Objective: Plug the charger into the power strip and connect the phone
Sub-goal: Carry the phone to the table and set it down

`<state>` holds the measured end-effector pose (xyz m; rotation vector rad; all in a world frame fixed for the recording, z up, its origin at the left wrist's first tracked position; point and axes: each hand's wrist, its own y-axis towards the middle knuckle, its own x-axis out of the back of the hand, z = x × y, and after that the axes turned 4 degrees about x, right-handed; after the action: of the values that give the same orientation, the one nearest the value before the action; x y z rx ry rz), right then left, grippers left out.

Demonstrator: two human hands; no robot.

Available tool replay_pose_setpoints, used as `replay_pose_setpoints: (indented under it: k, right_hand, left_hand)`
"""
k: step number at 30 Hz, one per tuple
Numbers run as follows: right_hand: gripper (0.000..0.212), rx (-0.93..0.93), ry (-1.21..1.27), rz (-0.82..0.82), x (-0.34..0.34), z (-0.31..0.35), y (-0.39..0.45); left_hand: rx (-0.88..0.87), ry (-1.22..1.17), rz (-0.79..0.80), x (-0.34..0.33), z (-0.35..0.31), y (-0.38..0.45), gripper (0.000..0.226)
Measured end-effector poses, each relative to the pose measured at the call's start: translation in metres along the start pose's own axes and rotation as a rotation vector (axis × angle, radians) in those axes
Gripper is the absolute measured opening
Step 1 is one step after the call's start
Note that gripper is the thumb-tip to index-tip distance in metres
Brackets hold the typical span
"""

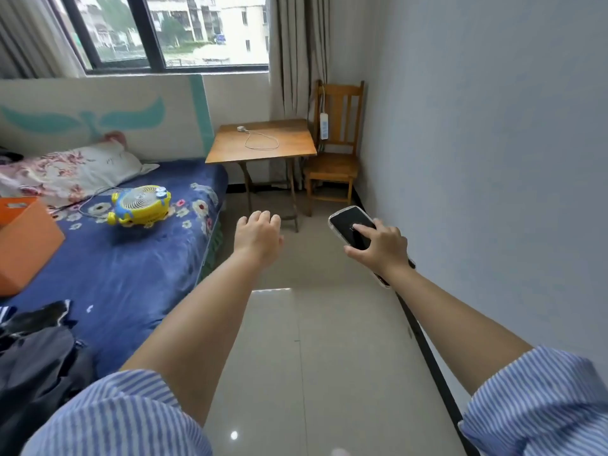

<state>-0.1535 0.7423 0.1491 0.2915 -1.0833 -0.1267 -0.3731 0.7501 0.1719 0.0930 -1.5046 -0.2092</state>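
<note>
While the right hand (381,246) grips a dark-screened phone (353,228), the left hand (260,235) reaches forward empty, fingers loosely curled. Ahead, the white charger (242,128) with its cable lies on the wooden table (296,143); a power strip (324,125) hangs on the chair (335,166) beside it.

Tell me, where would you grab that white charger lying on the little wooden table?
Probably by the plug block, from above with the free left hand. It is the one solid lump at the table's far-left corner, while the cable trails off in a loose loop toward you.
</note>
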Motion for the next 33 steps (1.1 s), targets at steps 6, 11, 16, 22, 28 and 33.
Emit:
replay_pose_setpoints:
  k: [6,11,16,22,28,33]
  right_hand:
    - [0.050,0.065,0.057,0.004,-0.036,0.006,0.170]
    - [0.051,0.129,0.053,0.047,-0.080,0.015,0.294]
    - [0.051,0.158,0.032,0.024,-0.134,0.023,0.424]
    - [0.051,0.127,0.027,0.024,-0.179,0.032,0.568]
    - [0.052,0.127,0.003,0.072,-0.233,0.028,0.696]
    - [0.052,0.202,-0.026,0.119,-0.284,0.017,0.808]
  left_hand:
    - [0.079,0.014,-0.020,-0.005,0.039,0.142,0.033]
    - [0.171,0.027,-0.011,-0.031,0.081,0.251,0.034]
    - [0.210,0.047,-0.003,-0.059,0.136,0.382,0.031]
    - [0.208,0.063,0.004,-0.085,0.183,0.529,0.034]
    - [0.209,0.046,0.056,-0.134,0.205,0.653,0.033]
    - [0.263,0.034,0.102,-0.177,0.227,0.759,0.032]
